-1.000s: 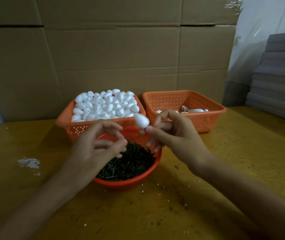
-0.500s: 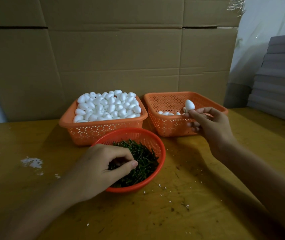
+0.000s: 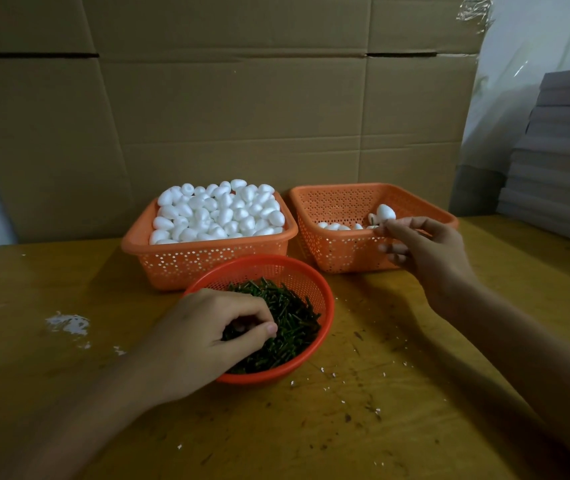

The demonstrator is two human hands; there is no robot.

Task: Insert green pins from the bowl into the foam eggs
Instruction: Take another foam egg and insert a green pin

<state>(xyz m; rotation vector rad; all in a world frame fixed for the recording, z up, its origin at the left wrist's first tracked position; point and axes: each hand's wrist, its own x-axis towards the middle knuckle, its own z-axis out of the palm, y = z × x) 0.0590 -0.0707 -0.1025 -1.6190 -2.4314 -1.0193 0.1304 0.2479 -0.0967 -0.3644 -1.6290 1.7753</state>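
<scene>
A red mesh bowl [image 3: 325,299] of green pins [image 3: 294,323] stands at the table's centre. My left hand [image 3: 207,334] reaches into it, and its curled fingers and thumb pinch pins in the pile. Behind the bowl, the left orange basket [image 3: 207,261] is heaped with white foam eggs [image 3: 221,213]. The right orange basket [image 3: 345,251] holds a few eggs [image 3: 333,226] on its bottom. My right hand [image 3: 429,251] hovers over that basket's near rim and pinches a single foam egg [image 3: 386,213] at its fingertips, above the other eggs.
A wall of cardboard boxes [image 3: 242,116] rises right behind the baskets. Stacked grey boards [image 3: 560,161] sit at the far right. The yellow wooden table [image 3: 380,427] carries white foam crumbs and green scraps around the bowl, plus white smears [image 3: 68,323] to the left.
My right hand carried the egg from above the bowl over to the right basket. My left hand dropped into the bowl and closed on the pins.
</scene>
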